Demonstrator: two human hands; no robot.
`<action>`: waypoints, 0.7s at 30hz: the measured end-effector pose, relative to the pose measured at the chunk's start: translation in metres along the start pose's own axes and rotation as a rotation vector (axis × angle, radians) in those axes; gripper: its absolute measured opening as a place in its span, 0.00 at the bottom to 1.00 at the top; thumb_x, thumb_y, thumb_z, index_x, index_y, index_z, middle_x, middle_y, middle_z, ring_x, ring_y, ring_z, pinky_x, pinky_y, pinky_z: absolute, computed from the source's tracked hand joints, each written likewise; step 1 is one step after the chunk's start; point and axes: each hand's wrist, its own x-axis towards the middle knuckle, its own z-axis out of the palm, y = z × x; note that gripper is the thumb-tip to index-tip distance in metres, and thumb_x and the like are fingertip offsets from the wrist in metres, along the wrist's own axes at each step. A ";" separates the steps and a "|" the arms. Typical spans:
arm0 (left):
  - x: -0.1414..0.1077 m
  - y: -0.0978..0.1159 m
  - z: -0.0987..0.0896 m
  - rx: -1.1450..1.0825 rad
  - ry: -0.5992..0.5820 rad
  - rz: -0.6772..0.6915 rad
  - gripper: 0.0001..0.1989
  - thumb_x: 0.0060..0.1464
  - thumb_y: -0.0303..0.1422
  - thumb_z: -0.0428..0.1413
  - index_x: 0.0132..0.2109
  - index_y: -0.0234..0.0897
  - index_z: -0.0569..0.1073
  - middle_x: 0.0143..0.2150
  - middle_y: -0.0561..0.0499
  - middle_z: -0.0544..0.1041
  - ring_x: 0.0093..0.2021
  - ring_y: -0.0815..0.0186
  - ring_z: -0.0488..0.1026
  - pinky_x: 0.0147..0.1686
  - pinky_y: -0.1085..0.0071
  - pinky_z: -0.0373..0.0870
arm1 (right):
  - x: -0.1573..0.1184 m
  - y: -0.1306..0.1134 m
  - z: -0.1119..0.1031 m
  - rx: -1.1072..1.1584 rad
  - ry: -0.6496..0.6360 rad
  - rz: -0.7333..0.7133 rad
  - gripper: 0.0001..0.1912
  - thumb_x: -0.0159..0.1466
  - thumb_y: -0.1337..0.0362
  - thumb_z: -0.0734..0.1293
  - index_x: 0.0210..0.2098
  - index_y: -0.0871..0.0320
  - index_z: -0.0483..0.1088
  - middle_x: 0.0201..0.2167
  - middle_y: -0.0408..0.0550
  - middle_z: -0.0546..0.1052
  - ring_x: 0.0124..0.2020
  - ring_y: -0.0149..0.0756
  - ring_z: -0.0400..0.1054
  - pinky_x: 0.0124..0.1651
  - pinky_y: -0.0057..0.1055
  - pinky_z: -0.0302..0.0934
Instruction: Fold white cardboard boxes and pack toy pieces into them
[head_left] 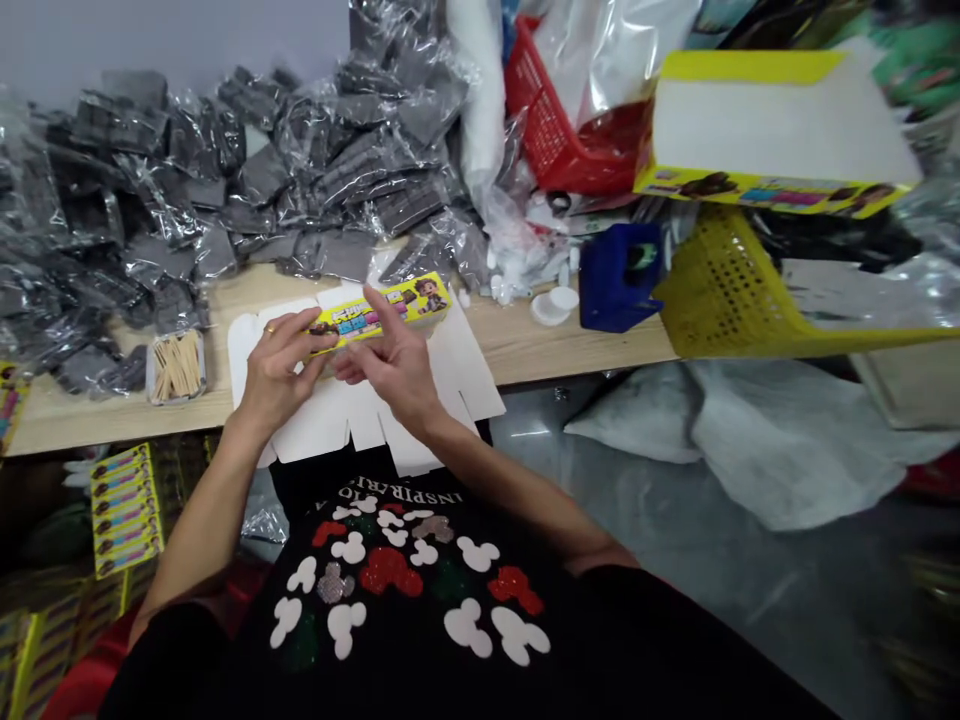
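A long, narrow yellow printed box lies slightly tilted above flat white cardboard sheets at the table's front edge. My left hand is closed around the box's left end, its fingers over the top and the thumb on the near side. Along the near side my right hand grips the box, with the index finger stretched over the printed top and the other fingers curled. The contents of the box are hidden.
Grey pieces in clear plastic bags heap across the back. A tub of wooden sticks stands left. To the right are a red basket, a blue holder, a yellow basket and an open yellow carton.
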 end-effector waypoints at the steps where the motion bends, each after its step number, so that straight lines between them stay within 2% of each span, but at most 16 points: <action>1: -0.001 0.000 0.000 0.001 0.002 0.011 0.09 0.70 0.37 0.57 0.50 0.42 0.81 0.62 0.42 0.82 0.62 0.54 0.78 0.65 0.47 0.72 | 0.003 0.003 0.003 0.012 0.029 0.017 0.44 0.69 0.64 0.67 0.81 0.53 0.48 0.30 0.39 0.82 0.27 0.34 0.76 0.37 0.33 0.79; 5: -0.002 -0.001 -0.001 0.040 -0.072 0.020 0.11 0.70 0.35 0.55 0.54 0.42 0.79 0.62 0.41 0.81 0.65 0.51 0.75 0.66 0.46 0.71 | 0.005 0.010 0.005 0.004 0.097 0.054 0.44 0.71 0.64 0.67 0.81 0.51 0.46 0.31 0.40 0.82 0.27 0.35 0.77 0.38 0.36 0.80; 8: 0.000 0.000 -0.006 0.062 -0.131 0.053 0.15 0.71 0.36 0.53 0.57 0.44 0.80 0.64 0.40 0.77 0.65 0.50 0.73 0.64 0.47 0.71 | 0.001 0.013 0.003 -0.023 0.076 0.027 0.43 0.72 0.62 0.68 0.81 0.50 0.47 0.32 0.41 0.82 0.28 0.36 0.77 0.40 0.38 0.81; 11: 0.009 0.001 -0.013 0.003 -0.174 0.040 0.17 0.68 0.37 0.56 0.60 0.45 0.80 0.63 0.41 0.75 0.61 0.52 0.74 0.62 0.50 0.71 | -0.001 0.017 -0.001 -0.079 0.046 -0.022 0.42 0.74 0.59 0.67 0.81 0.49 0.44 0.36 0.44 0.83 0.32 0.37 0.78 0.45 0.40 0.81; 16: 0.043 0.003 -0.010 -0.113 -0.226 -0.064 0.10 0.64 0.40 0.62 0.47 0.41 0.81 0.50 0.46 0.80 0.51 0.56 0.76 0.55 0.57 0.71 | 0.001 0.029 -0.007 -0.139 0.033 -0.106 0.40 0.76 0.55 0.64 0.81 0.49 0.44 0.39 0.48 0.84 0.35 0.39 0.80 0.45 0.43 0.81; 19: 0.055 0.017 -0.008 -0.117 -0.347 -0.132 0.10 0.61 0.38 0.67 0.43 0.37 0.78 0.41 0.48 0.79 0.41 0.60 0.75 0.44 0.64 0.70 | -0.010 0.032 -0.010 -0.143 0.046 -0.152 0.44 0.73 0.51 0.67 0.81 0.52 0.45 0.38 0.49 0.84 0.33 0.43 0.81 0.43 0.46 0.81; 21: 0.056 0.030 -0.006 -0.069 -0.434 -0.127 0.09 0.62 0.36 0.66 0.42 0.36 0.76 0.40 0.47 0.79 0.39 0.60 0.75 0.40 0.65 0.69 | -0.021 0.033 -0.016 -0.196 0.047 -0.173 0.46 0.72 0.51 0.68 0.80 0.53 0.45 0.40 0.52 0.85 0.33 0.45 0.82 0.42 0.47 0.81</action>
